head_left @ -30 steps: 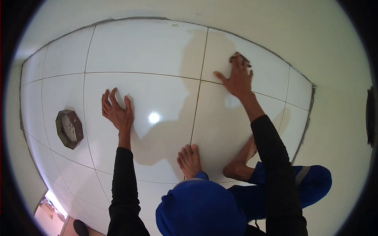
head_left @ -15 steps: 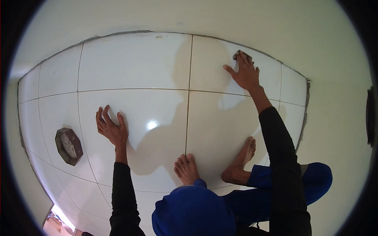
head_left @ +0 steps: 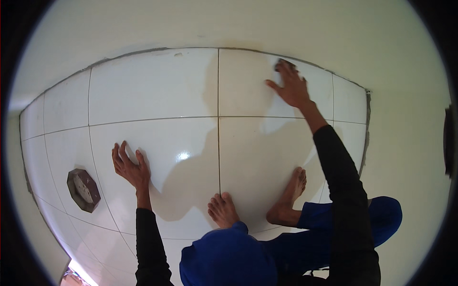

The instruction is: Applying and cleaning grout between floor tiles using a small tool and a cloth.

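My right hand [head_left: 293, 88] rests over a small dark block [head_left: 281, 64] on the white tiles, near the grout strip along the far wall; its fingertips grip the block, which they partly cover, while the thumb sticks out to the left. My left hand [head_left: 131, 167] lies on the floor at the left, fingers apart and slightly bent, holding nothing. Left of it sits an octagonal brown container [head_left: 91, 200] with pale grey, crusted matter inside.
Cream walls [head_left: 238, 24] border the white tiled floor [head_left: 152, 86] on three sides. My bare feet [head_left: 222, 209] and blue-clad legs fill the lower middle and right. A dark item [head_left: 447, 140] shows at the right rim. Light falls in at the lower left.
My right hand and the block have moved toward the far wall edge and slightly rightward across the tile. The view has shifted, so the floor and container sit lower in the picture.
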The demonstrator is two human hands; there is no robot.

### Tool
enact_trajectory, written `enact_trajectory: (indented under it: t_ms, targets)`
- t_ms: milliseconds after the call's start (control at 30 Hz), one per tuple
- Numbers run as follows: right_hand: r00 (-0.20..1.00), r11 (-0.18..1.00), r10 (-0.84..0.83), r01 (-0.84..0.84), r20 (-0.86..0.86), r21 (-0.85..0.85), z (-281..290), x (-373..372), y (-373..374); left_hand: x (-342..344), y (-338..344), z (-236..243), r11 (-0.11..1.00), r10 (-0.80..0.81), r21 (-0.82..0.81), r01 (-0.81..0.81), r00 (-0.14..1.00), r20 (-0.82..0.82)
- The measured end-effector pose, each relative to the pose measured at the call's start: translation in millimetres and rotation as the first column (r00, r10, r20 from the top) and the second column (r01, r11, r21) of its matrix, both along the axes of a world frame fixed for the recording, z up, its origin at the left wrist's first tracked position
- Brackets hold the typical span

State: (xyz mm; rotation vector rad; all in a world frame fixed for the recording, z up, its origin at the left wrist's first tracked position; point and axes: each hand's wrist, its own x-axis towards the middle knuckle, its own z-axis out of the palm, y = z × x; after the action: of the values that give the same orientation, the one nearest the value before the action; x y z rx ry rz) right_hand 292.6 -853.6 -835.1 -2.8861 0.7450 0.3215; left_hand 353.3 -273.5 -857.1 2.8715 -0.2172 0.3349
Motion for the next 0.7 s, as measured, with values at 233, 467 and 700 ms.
enact_trajectory:
  t_ms: [233, 467, 700]
  targets:
    - [0.940, 0.943, -0.258, 0.296, 0.224, -0.153, -33, -13, -34, 4, -19, -6, 0.999, 0.020, 0.028, -0.020, 1.000, 0.007]
    - [0.952, 0.992, 0.126, -0.114, 0.279, -0.057, -21, 7, 49, 3, 4, -6, 1.000, -0.006, 0.013, 0.006, 1.000, -0.021]
    - [0.842, 0.831, -0.521, 0.538, 0.140, -0.143, -31, -96, -117, 6, -28, 0, 1.000, -0.024, 0.011, 0.024, 1.000, -0.004]
